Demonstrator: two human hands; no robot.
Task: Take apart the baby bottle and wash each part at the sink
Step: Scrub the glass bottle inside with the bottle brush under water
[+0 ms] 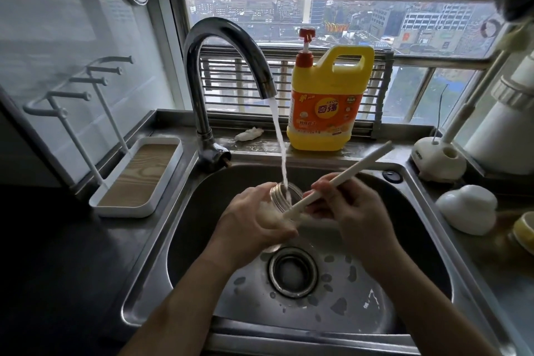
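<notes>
The left hand [254, 220] is wrapped around a clear baby bottle [278, 192] and holds it above the middle of the sink [199, 211], with the threaded mouth tilted up and back. Water [278, 136] runs from the curved tap [228, 61] straight into that open mouth. Something whitish and foamy shows through the bottle wall beside the palm. The right hand [352, 211] grips a long white brush handle [344, 178], which slants from the upper right down to the bottle. I cannot tell whether its lower end sits inside the bottle or lies against its side.

Below the hands, the round drain [293, 272] sits in the sink floor with small patches of foam scattered around it. A yellow jug of dish soap [329, 101] with a red pump stands on the ledge behind the sink, just right of the water. On the counter [57, 269] to the left is a white tray [161, 182] with a wood-patterned bottom and a white peg rack rising from it. To the right of the sink lie a white dome-shaped cap [468, 208] and a white stand [439, 162] holding another long handle.
</notes>
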